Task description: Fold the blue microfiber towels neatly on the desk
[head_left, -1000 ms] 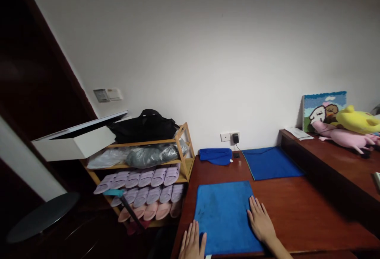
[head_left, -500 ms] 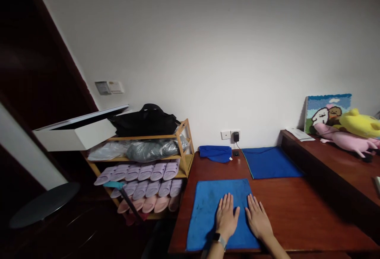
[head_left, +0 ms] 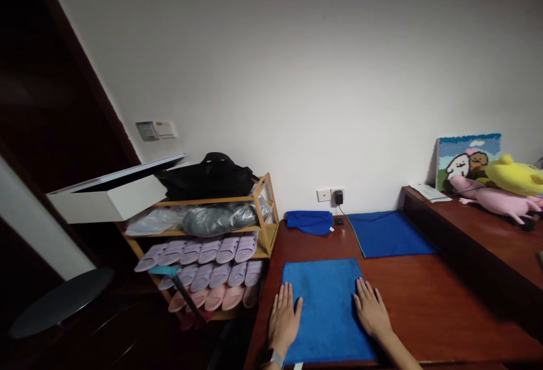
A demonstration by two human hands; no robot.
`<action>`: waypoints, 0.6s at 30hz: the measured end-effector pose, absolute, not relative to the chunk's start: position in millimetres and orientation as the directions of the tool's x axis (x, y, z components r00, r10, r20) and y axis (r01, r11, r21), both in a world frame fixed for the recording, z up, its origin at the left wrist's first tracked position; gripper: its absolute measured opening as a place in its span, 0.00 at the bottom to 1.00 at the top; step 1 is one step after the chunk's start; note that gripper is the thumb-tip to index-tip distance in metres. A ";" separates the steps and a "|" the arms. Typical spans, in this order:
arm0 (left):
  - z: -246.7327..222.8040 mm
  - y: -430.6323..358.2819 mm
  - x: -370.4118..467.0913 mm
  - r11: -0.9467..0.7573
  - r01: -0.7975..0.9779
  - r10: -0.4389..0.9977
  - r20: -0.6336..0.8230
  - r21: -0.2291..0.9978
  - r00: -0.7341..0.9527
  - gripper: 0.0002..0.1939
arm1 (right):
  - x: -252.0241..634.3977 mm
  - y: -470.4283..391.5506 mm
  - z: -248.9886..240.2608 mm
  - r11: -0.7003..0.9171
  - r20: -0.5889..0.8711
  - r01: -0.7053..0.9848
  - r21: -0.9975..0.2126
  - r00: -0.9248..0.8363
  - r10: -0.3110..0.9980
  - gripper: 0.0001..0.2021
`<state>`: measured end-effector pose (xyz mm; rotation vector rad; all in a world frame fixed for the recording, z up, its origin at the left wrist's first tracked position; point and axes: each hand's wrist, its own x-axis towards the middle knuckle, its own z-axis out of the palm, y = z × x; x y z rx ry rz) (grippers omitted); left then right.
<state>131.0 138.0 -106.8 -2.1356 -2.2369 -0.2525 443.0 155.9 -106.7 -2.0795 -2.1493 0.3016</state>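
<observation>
As the head view shows, blue cloth (head_left: 328,313) lies flat on wooden table (head_left: 432,302); left hand (head_left: 284,319) at its nine o'clock edge, fingers close together, thumb out; right hand (head_left: 374,314) at three o'clock, fingers slightly spread; neither grasps anything; uneven palm pressure could skew or rumple it.

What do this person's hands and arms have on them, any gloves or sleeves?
The left hand and right hand are ungloved. A watch with a pale band circles the left wrist; the right wrist is bare, and no sleeve shows.
</observation>
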 end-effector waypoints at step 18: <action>-102.7 168.1 209.1 -0.220 0.972 0.949 0.249 0.079 0.194 0.33 | 442.2 211.9 -97.9 0.022 -0.047 0.962 -0.274 -0.036 0.998 0.35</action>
